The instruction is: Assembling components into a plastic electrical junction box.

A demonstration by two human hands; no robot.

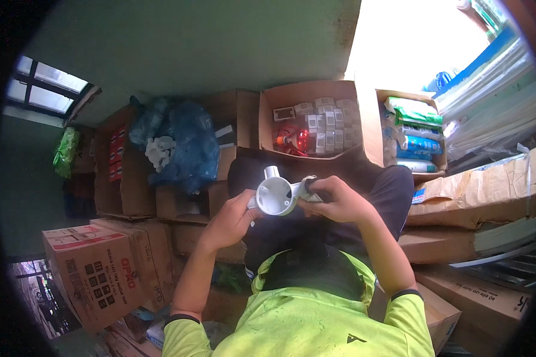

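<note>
In front of my lap I hold a white round plastic junction box (274, 199), its hollow side facing up. Short tube stubs stick out of its rim, one pointing away from me. My left hand (233, 218) pinches the box at its left side. At the right side, my right hand (339, 201) has its thumb and fingers closed around the stub there. A small white and dark piece shows by those fingers, but I cannot make out what it is.
Beyond my knees stands an open carton (309, 152) with small white boxes and a red item. Right of it, another carton (378, 134) holds packaged rolls. A blue plastic bag (190, 140) lies over cartons at left. Closed cartons (95, 271) stand at near left; long boxes (476, 205) lie at right.
</note>
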